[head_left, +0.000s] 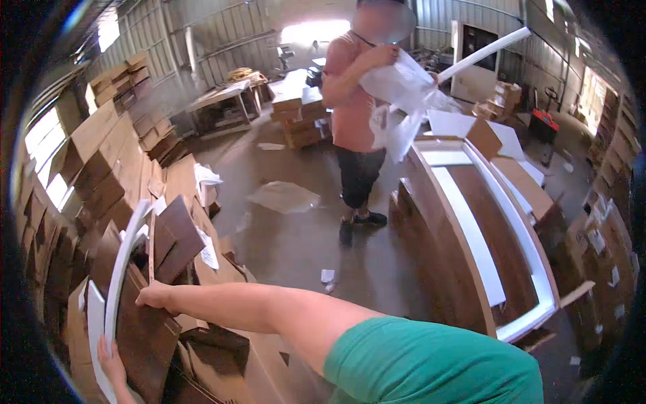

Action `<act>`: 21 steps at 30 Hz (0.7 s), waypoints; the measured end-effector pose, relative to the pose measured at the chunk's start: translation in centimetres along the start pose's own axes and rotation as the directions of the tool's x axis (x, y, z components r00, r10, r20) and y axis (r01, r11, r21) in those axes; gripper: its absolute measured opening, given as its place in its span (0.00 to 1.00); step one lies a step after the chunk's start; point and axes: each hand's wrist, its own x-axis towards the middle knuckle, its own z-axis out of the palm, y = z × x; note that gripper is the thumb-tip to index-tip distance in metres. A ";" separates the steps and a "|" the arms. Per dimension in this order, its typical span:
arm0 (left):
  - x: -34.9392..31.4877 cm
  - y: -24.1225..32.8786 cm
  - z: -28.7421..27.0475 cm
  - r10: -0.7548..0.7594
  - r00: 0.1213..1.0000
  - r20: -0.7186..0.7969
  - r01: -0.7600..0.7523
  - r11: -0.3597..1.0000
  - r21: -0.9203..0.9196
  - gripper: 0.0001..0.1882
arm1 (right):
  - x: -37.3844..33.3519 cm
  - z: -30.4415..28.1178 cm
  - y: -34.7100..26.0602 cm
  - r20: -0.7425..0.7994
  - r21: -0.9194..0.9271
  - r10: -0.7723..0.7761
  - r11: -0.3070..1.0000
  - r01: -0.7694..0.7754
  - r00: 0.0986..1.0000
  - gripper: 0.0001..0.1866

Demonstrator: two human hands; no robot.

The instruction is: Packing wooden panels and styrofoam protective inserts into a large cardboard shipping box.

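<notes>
My right arm, in a green sleeve, reaches across to the left. My right hand (156, 297) is closed over the upper edge of a dark brown board (145, 337) that leans among other boards and cartons. Lower down at the left, my left hand (112, 367) rests with its fingers stretched out against a long white foam strip (122, 269). The strip stands on edge and curves upward in the view. A white panel (96, 320) stands close beside it. Another dark brown board (176, 239) leans just beyond my right hand.
A person (356, 108) in a pink shirt holds clear wrapping (400, 84) and a white strip (484, 54). At right lies a long brown frame (447, 222) lined with white foam. Stacked cartons (101, 145) line the left; a plastic sheet (286, 196) lies on the floor.
</notes>
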 end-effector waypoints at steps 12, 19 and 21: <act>-5.4 -2.6 -2.3 -0.063 0.996 -0.061 0.063 0.998 0.005 0.18 | 8.8 2.0 2.4 -0.019 -0.119 -0.288 0.952 0.283 0.958 0.08; -10.2 6.4 -8.3 -0.380 0.908 0.177 0.408 0.898 -0.165 0.17 | -0.6 0.2 0.6 0.187 -0.270 -0.573 0.751 0.602 0.798 0.02; -9.5 8.9 -8.1 -0.284 0.933 0.220 0.344 0.884 -0.317 0.17 | -8.3 -1.7 -0.6 0.301 -0.687 -0.638 0.370 0.625 0.709 0.04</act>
